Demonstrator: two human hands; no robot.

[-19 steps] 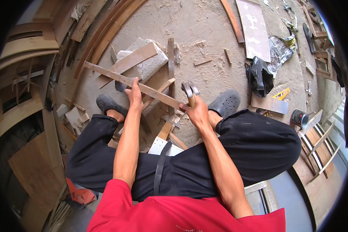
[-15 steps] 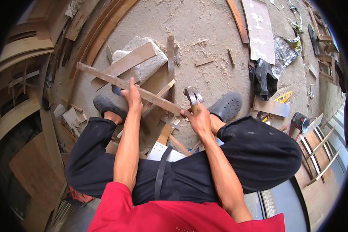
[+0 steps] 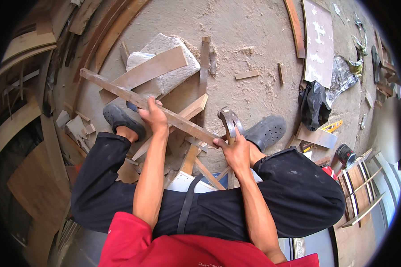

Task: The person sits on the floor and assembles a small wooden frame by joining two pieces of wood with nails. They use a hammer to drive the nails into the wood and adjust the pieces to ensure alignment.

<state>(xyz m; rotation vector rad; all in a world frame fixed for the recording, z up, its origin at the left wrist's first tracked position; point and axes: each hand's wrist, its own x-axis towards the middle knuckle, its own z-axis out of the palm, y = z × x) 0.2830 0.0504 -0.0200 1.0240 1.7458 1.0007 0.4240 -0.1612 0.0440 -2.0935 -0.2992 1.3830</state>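
Left hand [image 3: 153, 116] grips long wood strip [image 3: 147, 104] mid-length; strip's long axis runs far-left to near-right, ending by right hand [image 3: 236, 151], which clenches claw hammer [image 3: 229, 122], head just beyond strip's end.

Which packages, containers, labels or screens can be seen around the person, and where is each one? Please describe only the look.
Black plastic bag: on the floor, right of the right foot, crumpled.
Small can: lower right beside wooden frames, round, dark with a red band.
Clear plastic wrap: upper right, crinkled, greyish.
No screens.
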